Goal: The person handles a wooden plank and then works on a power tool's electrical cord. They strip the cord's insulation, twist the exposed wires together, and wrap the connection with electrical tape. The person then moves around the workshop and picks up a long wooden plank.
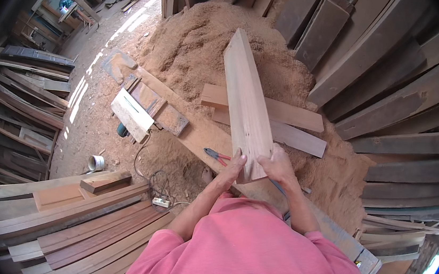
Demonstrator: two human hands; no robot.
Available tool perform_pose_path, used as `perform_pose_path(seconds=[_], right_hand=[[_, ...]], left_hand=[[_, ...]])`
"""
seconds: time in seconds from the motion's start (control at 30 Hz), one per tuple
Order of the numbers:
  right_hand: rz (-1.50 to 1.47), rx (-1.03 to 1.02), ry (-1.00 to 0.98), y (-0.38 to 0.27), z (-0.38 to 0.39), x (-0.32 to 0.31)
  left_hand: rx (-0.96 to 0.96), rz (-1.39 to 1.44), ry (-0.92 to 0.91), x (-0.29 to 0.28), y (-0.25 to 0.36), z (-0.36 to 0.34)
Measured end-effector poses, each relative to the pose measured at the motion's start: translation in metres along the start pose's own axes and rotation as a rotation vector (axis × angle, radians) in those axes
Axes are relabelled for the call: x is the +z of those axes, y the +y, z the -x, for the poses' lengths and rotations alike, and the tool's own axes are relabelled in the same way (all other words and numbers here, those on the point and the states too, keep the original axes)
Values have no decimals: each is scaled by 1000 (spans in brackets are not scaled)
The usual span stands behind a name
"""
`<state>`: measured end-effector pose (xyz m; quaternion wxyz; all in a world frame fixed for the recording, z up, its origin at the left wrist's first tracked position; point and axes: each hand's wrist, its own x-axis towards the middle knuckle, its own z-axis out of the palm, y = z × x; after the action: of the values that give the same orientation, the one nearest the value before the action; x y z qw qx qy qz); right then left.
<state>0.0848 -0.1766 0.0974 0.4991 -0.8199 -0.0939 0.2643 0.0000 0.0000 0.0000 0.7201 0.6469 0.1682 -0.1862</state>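
Note:
Both my hands grip the near end of a pale wooden plank, one at each side. It points away from me, its far end raised over a sawdust heap. My left hand is closed on the left edge, thumb on top. On the right edge my right hand is closed the same way. Beneath the plank, two shorter boards lie crosswise: a tan board and a paler board. Just left of my left hand, red-handled pliers rest on a long sawdust-covered bench board.
A flat white panel stands on the bench's far left part, with a cable running down to a power strip. A white cup lies on the ground. Stacked boards fill the lower left; upright planks line the right.

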Motion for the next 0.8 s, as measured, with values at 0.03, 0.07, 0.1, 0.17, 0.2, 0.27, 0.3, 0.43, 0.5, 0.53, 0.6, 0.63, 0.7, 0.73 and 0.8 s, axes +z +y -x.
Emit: perform_pose_path(seconds=[0.03, 0.07, 0.1, 0.17, 0.2, 0.27, 0.3, 0.43, 0.5, 0.53, 0.6, 0.63, 0.7, 0.73, 0.8], right_hand=[[49, -10, -12, -16, 6, 5], [95, -20, -23, -25, 9, 13], [45, -88, -67, -29, 7, 22], [-55, -226, -156, -35, 6, 38], [-32, -234, -214, -33, 2, 41], [-46, -278, -186, -13, -3, 64], [-51, -307, -182, -9, -4, 74], [-389, -203, -362, -14, -5, 88], [-219, -192, -299, -2, -15, 81], [-132, -183, -270, 10, -21, 74], [190, -326, -18, 41, -30, 63], [431, -473, 196, 52, -27, 56], [404, -381, 304, 65, -24, 35], [341, -267, 267, 72, -20, 28], [211, -44, 203, 85, -16, 10]], left_hand=[[-60, 172, -39, 1, 16, 10], [-121, 341, -79, -1, 22, 17], [-121, 467, -95, -6, 22, 19], [-115, 723, -124, -17, 22, 23], [-123, 848, -137, -19, 31, 29], [-74, 910, -126, -31, 41, 41], [-40, 944, -111, -40, 43, 47], [-42, 930, -49, -81, 31, 65], [16, 882, -19, -87, 20, 66], [42, 862, -2, -90, 11, 67], [124, 828, 76, -80, -9, 59], [157, 819, 116, -72, -17, 59], [138, 807, 108, -69, -22, 53], [116, 785, 111, -69, -18, 51], [85, 781, 118, -66, -28, 47]])
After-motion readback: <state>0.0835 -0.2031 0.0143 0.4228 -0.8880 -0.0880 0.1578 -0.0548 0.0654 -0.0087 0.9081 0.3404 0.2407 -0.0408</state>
